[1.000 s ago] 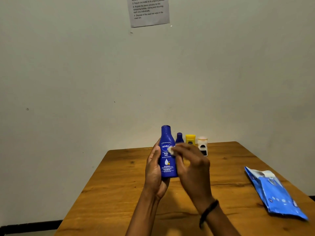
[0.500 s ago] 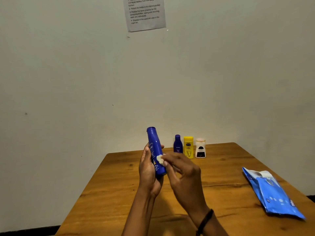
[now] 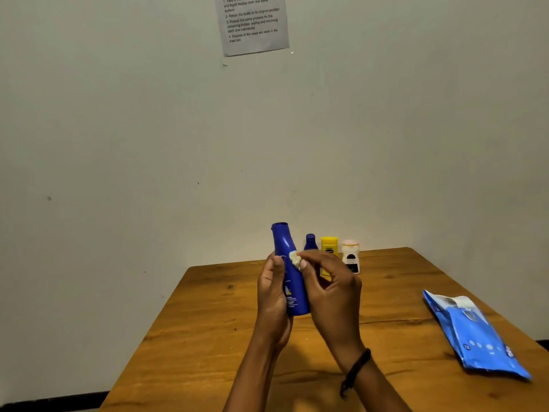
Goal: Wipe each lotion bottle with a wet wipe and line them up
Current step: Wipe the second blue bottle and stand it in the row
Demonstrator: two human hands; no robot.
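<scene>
A tall blue lotion bottle (image 3: 287, 263) is held above the wooden table (image 3: 208, 337), tilted slightly left, in the grip of my left hand (image 3: 271, 295). My right hand (image 3: 329, 292) pinches a small wadded white wet wipe (image 3: 294, 258) against the bottle's upper body. Behind the hands, at the table's far edge, stand a small blue bottle (image 3: 310, 242), a yellow bottle (image 3: 329, 246) and a white bottle (image 3: 351, 257) with a black label, side by side.
A blue pack of wet wipes (image 3: 475, 334) lies flat near the table's right edge. A printed instruction sheet (image 3: 254, 23) hangs on the pale wall behind. A dark band circles my right wrist.
The bottle has been turned in my left hand so its label faces partly away, and the wipe has moved along its upper body. The row at the back has not moved.
</scene>
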